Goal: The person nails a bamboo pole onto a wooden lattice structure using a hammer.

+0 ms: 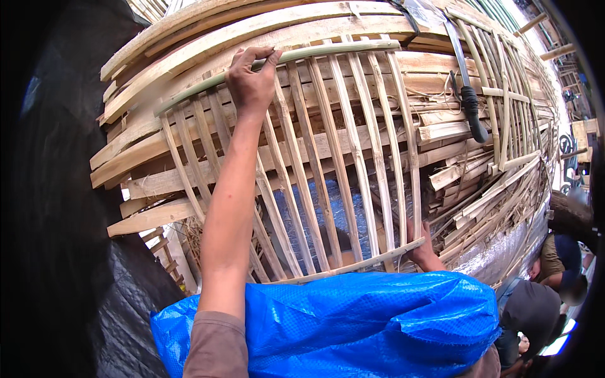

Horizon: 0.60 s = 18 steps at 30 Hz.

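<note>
A bamboo slat panel, with several thin upright strips between two rails, is held before me. Its far rail is greenish; the near rail is paler. My left hand is closed round the far rail, left of its middle, fingers curled over it. At the near right corner my right hand grips the panel, its fingers partly hidden behind the end of the rail and the last slat. A blue plastic sheet covers my lap and touches or lies just under the near rail.
Stacked wooden planks lie behind the panel. A machete with a black hooked handle rests on them at the right, beside another bamboo panel. Split bamboo strips are heaped below it. Black sheeting hangs at left; people sit at lower right.
</note>
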Each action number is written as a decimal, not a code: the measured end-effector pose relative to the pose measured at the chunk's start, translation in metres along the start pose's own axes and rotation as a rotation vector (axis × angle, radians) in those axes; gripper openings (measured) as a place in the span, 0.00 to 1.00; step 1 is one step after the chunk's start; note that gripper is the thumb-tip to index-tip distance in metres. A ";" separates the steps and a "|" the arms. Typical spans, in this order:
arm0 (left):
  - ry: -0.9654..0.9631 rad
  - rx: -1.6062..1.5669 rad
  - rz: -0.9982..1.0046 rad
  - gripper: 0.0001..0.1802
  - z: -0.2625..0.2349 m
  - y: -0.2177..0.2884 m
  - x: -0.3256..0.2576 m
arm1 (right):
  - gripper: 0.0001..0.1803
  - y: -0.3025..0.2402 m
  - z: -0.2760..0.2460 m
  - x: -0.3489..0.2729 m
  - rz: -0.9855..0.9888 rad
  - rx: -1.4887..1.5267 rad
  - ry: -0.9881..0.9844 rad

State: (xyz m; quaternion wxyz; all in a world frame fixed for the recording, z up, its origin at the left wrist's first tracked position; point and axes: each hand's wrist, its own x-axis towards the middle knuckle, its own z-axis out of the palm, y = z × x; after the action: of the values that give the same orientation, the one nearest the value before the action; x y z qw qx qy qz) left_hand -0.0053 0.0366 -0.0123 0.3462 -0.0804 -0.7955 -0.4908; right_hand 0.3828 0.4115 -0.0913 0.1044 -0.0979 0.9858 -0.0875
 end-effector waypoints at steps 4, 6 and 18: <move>-0.018 -0.006 -0.020 0.11 0.002 0.003 -0.001 | 0.24 -0.008 0.001 -0.019 0.079 -0.023 -0.030; -0.012 0.000 -0.048 0.11 -0.003 0.002 0.000 | 0.16 -0.024 -0.018 -0.018 0.156 -0.070 -0.135; -0.019 0.018 -0.016 0.10 0.000 -0.001 0.000 | 0.16 -0.004 -0.019 -0.120 0.057 -0.156 -0.080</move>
State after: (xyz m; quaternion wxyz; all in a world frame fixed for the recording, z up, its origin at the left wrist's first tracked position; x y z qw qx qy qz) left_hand -0.0061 0.0361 -0.0128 0.3352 -0.0754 -0.8039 -0.4855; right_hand 0.4941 0.4358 -0.0493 0.1380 -0.0811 0.9871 -0.0035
